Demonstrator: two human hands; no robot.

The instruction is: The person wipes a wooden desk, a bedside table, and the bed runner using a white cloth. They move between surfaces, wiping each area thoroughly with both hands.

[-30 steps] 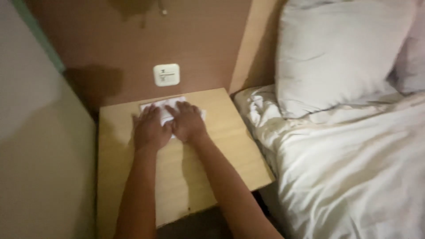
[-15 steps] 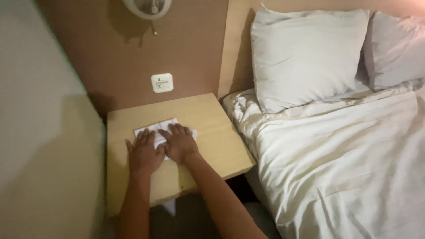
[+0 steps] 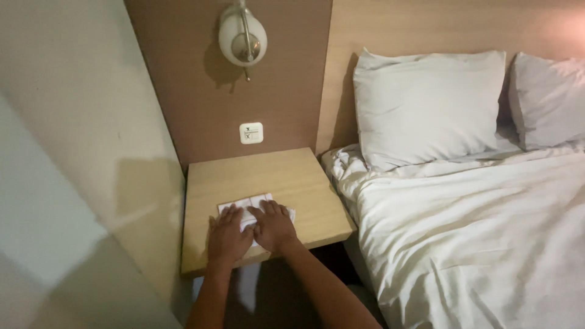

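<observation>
Head view shows your left hand (image 3: 226,236) and right hand (image 3: 274,226) flat, fingers spread, pressing a white folded cloth (image 3: 251,206) on the wooden surface (image 3: 286,176) beside the bed (image 3: 475,231).

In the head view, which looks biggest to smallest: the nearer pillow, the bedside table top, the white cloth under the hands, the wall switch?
1. Bedside table top and nearer pillow: too alike to rank.
2. White cloth, partly covered by hands.
3. Wall switch, smallest.
</observation>
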